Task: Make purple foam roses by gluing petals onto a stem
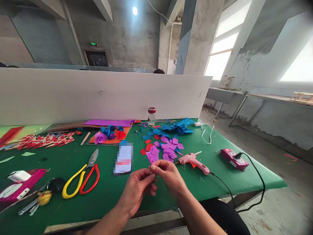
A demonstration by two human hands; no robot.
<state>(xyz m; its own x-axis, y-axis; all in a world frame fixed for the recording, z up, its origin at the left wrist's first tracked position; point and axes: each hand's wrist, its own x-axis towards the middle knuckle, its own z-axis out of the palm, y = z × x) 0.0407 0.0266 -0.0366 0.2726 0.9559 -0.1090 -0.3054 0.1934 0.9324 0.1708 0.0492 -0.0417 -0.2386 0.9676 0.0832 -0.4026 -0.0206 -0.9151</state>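
Note:
My left hand [140,186] and my right hand [168,176] meet above the near part of the table, fingertips pinched together. A small purple paper piece [150,158] pokes up from between the fingertips; its lower end is hidden by them. Just beyond lies a loose pile of purple paper pieces [169,150], with a few red paper pieces [148,147] among them. To the right of my right hand rests a pink glue gun [194,162] with its nozzle pointing left. A phone [124,159] lies left of my hands.
Scissors [85,176] and keys with a yellow charm [44,197] lie left. Paper flowers [107,133] sit on orange paper farther back. Behind them are a red-lidded jar [151,116], blue paper [182,126] and a white partition [105,94]. A corded power strip [234,159] lies right.

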